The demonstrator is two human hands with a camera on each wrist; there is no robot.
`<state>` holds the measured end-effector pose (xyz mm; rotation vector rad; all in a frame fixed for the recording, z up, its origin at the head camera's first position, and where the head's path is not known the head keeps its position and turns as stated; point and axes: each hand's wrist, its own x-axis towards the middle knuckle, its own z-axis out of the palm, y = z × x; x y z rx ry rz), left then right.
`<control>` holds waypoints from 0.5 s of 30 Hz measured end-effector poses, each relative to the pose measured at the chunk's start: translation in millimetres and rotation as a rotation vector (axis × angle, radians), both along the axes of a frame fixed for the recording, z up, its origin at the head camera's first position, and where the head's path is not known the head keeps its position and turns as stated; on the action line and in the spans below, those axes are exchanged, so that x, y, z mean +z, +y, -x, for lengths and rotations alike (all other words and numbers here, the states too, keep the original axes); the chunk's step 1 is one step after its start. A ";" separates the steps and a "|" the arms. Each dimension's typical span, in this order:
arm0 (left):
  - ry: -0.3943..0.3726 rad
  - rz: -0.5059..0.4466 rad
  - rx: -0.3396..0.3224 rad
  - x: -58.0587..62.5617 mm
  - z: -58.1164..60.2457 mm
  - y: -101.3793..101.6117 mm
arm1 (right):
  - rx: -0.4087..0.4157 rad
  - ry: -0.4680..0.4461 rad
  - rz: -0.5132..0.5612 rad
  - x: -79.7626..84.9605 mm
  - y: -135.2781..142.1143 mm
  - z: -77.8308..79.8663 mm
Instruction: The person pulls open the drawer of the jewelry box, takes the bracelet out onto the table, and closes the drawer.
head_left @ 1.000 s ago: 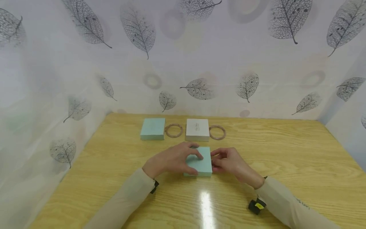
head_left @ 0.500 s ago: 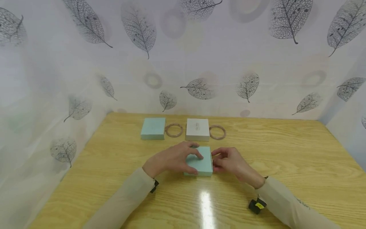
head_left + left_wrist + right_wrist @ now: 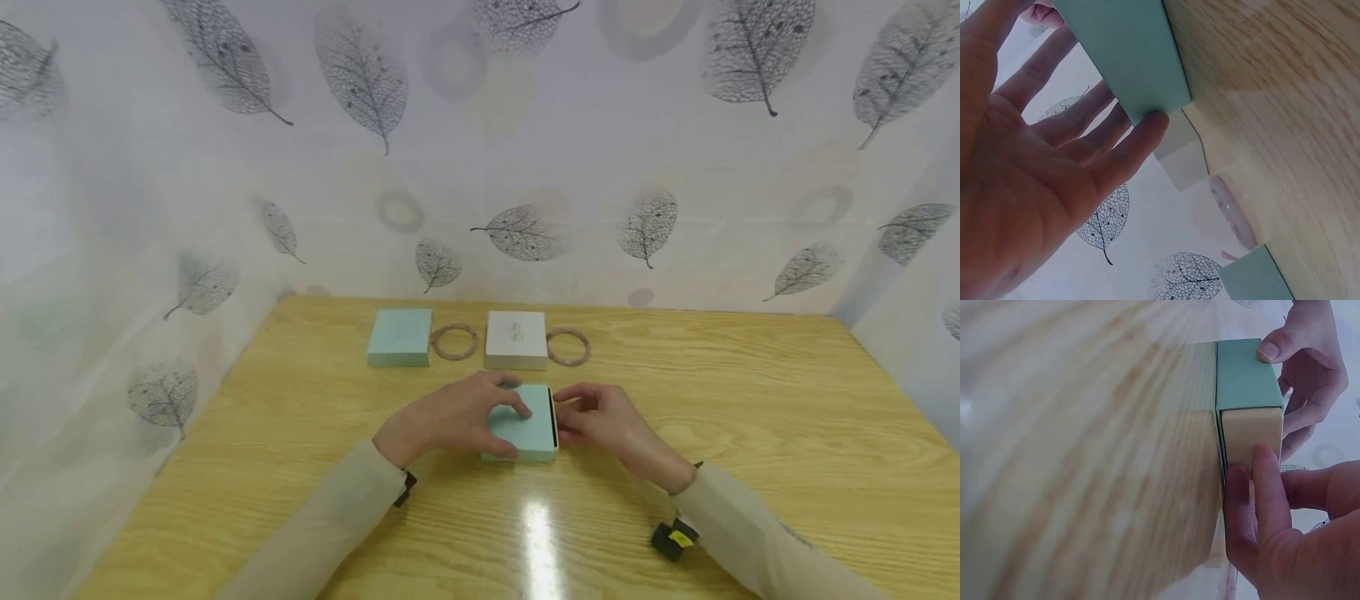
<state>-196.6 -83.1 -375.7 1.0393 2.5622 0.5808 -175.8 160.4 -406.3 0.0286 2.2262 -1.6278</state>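
A mint-green drawer box (image 3: 525, 433) lies on the table in front of me. My left hand (image 3: 457, 417) holds its sleeve, thumb on the near side, other fingers on the top and far side. The cream inner drawer (image 3: 1247, 431) sticks out a little at the right end; the head view shows a narrow dark strip (image 3: 553, 417) of its inside. My right hand (image 3: 607, 425) is at that end, its fingers pinching at the drawer's front in the right wrist view. The exact pinch point is partly hidden by the fingers.
Behind the hands stand another mint-green box (image 3: 401, 337) and a white box (image 3: 517, 340) with small print. A pinkish bangle (image 3: 455, 357) lies between them, and a second bangle (image 3: 570, 362) lies right of the white box. A leaf-patterned cloth (image 3: 337, 208) rises behind the wooden table (image 3: 750, 400).
The drawer has slid slightly out of the sleeve to the right, so a dark strip now shows. My right fingers have shifted slightly with it; the left hand stays put.
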 end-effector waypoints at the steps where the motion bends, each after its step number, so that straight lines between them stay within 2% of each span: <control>1: 0.002 0.003 0.001 0.3 -0.1 0.0 | -0.003 -0.004 0.002 0.4 -0.5 0.7; 15: 0.007 0.009 -0.003 -0.9 0.4 0.2 | 0.013 -0.023 0.007 0.3 0.0 4.6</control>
